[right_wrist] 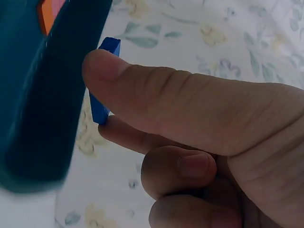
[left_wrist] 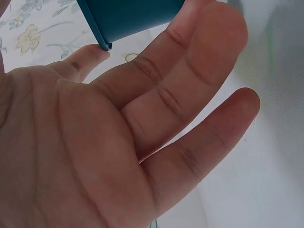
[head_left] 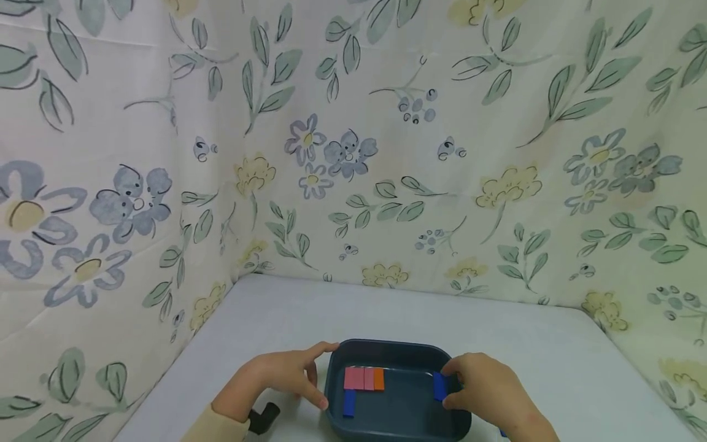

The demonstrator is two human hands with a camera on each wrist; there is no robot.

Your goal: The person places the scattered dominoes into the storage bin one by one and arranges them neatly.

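Note:
A dark blue-green tray [head_left: 397,423] stands on the white table. At its left side my left hand [head_left: 287,371] touches the rim with thumb and index finger spread; in the left wrist view its other fingers [left_wrist: 204,156] extend loosely. Over the right part of the tray, my right hand [head_left: 486,387] pinches a flat blue block [head_left: 439,387] between thumb and fingers. The right wrist view shows this blue block [right_wrist: 100,108] edge-on, above the tray wall. Inside the tray lie pink blocks [head_left: 355,378], an orange block [head_left: 378,379] beside them, and another blue block [head_left: 349,403] below.
A bit of another blue piece [head_left: 502,433] shows beneath my right wrist, outside the tray. A black object [head_left: 264,418] sits by my left wrist. Floral cloth [head_left: 386,184] hangs behind and on both sides of the white table [head_left: 331,304].

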